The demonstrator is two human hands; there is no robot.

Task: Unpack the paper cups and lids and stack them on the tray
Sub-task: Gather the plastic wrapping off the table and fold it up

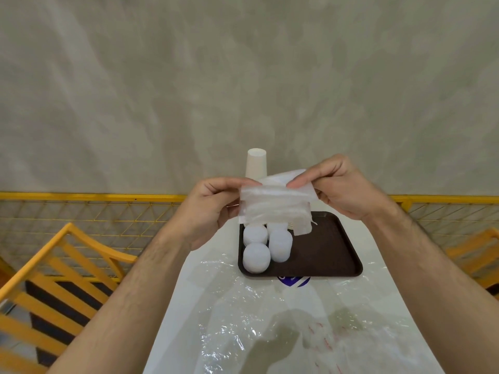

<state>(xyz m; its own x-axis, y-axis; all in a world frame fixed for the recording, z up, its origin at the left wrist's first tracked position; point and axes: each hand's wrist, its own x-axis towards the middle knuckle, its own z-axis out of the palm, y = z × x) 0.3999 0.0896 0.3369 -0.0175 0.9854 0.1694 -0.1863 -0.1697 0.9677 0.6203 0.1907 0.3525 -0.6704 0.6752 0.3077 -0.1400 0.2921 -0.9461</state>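
Observation:
A dark brown tray [326,247] lies on the white table. On its left part stand three short stacks of white lids [256,257], and behind them a tall stack of upside-down white paper cups [256,163] rises. Above the tray's far edge I hold a folded clear plastic wrapper [275,205]. My left hand [209,209] pinches its left end and my right hand [343,186] pinches its right end. The wrapper hides the lower part of the cup stack.
A large clear plastic bag [270,314] lies spread over the near part of the table [205,252], with a blue label [293,281] at the tray's near edge. Orange wooden chairs [54,279] stand on both sides. A yellow mesh fence [94,211] runs behind.

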